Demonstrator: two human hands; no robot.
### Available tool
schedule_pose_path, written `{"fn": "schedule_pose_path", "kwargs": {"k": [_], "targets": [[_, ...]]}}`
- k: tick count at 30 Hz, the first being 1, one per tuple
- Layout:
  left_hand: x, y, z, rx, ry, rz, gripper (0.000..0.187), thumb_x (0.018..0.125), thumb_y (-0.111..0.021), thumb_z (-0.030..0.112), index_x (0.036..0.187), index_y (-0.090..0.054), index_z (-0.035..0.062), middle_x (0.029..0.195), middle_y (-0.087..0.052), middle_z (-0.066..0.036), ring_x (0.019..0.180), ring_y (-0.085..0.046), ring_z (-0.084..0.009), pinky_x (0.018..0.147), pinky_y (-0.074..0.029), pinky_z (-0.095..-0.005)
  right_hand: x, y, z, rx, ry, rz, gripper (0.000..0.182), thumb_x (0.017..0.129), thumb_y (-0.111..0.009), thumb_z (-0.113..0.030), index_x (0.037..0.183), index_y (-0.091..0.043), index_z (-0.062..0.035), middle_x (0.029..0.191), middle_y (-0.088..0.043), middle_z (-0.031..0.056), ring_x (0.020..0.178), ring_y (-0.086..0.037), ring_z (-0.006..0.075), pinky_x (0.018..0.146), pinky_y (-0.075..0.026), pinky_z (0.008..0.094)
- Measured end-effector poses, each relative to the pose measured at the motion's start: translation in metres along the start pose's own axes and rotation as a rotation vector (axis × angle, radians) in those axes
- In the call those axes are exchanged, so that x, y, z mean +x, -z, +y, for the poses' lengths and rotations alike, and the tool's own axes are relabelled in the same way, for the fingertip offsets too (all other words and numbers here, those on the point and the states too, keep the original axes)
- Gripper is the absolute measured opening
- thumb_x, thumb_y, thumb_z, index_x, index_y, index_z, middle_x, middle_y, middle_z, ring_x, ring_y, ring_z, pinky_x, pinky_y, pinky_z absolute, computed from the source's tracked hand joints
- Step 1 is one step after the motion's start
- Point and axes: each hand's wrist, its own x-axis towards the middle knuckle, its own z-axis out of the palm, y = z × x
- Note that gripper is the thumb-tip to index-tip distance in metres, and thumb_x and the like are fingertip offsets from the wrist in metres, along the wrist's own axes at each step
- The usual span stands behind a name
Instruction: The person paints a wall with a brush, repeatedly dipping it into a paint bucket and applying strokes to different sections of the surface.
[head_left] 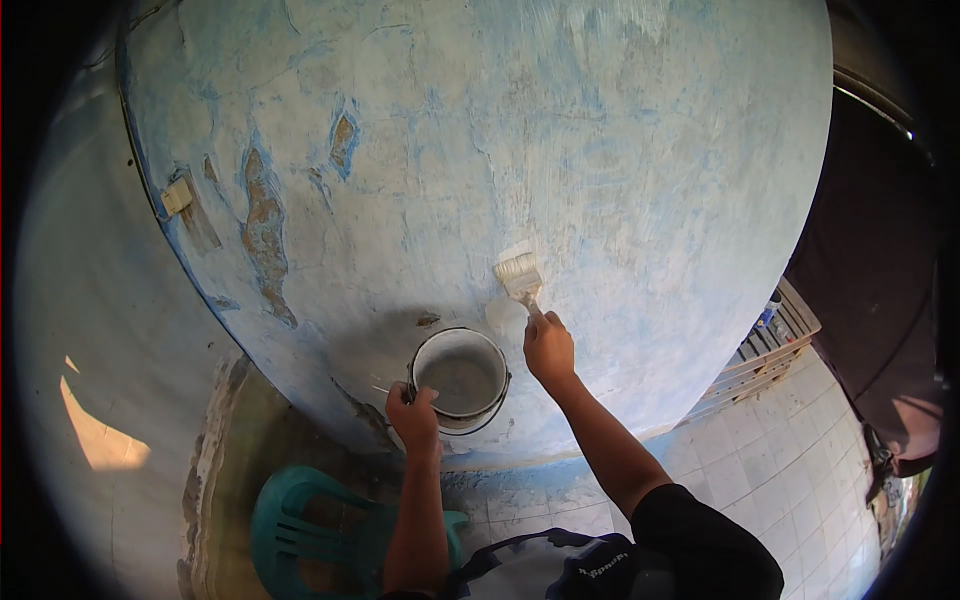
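Note:
My right hand (549, 350) is closed round the handle of a paintbrush (518, 275). The brush's pale bristles point up and lie against the wall (420, 220), where a whiter patch shows at their tip. With my left hand (412, 415) I grip the near left rim of a bucket (487, 408), fingers closed on its edge. The bucket is held up in front of the wall, and its greyish inside shows from above. A thin white stick or wire end juts out left of my left hand. Worn blue and white paint covers the wall.
Peeled spots (265, 235) show bare plaster on the wall's left part, near a switch box (176, 197). A green plastic chair (290, 530) stands below left. To the right are a slatted wooden rack (765, 345), a dark curtain (860, 270) and a tiled floor (770, 470).

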Motion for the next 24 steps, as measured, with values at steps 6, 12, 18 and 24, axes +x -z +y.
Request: {"fn": "schedule_pose_path", "kwargs": {"k": [6,12,18,24], "targets": [[0.013,0.012,-0.015,-0.002,-0.003,0.020,0.029,0.070,-0.065,0.000,0.072,-0.037,0.0057,0.075,-0.032,0.002,0.071,-0.031,-0.0126,0.065,-0.029,-0.0306,-0.002,0.033,-0.024,0.016,-0.042,-0.083,0.033,0.094,-0.058,-0.011,0.125,-0.067,-0.0029,0.085,-0.066,0.0242,0.077,-0.066,0.0440,0.069,-0.054,0.0530],[0.015,0.011,-0.022,-0.039,0.023,0.016,0.026,0.069,-0.065,0.000,0.074,-0.040,0.0040,0.077,-0.035,0.001,0.073,-0.033,-0.0133,0.067,-0.031,-0.0302,0.036,0.021,-0.025,-0.059,0.047,0.005,0.034,0.095,-0.059,-0.013,0.127,-0.065,-0.0040,0.088,-0.065,0.0205,0.073,-0.067,0.0417,0.064,-0.055,0.0513],[0.014,0.017,-0.029,-0.045,0.062,0.003,0.026,0.069,-0.064,-0.001,0.074,-0.039,0.0049,0.077,-0.034,0.001,0.073,-0.032,-0.0133,0.068,-0.031,-0.0291,-0.025,0.002,0.000,-0.164,-0.092,-0.252,0.029,0.094,-0.059,-0.015,0.120,-0.067,-0.0046,0.088,-0.066,0.0222,0.079,-0.068,0.0440,0.071,-0.057,0.0540],[0.013,0.017,-0.029,-0.031,0.080,-0.021,0.029,0.070,-0.063,0.000,0.073,-0.035,0.0062,0.077,-0.029,0.002,0.072,-0.029,-0.0130,0.066,-0.028,-0.0301,-0.004,0.028,-0.033,-0.042,-0.042,-0.090,0.018,0.095,-0.058,-0.014,0.104,-0.068,-0.0031,0.087,-0.067,0.0219,0.077,-0.068,0.0442,0.069,-0.056,0.0532]]}}
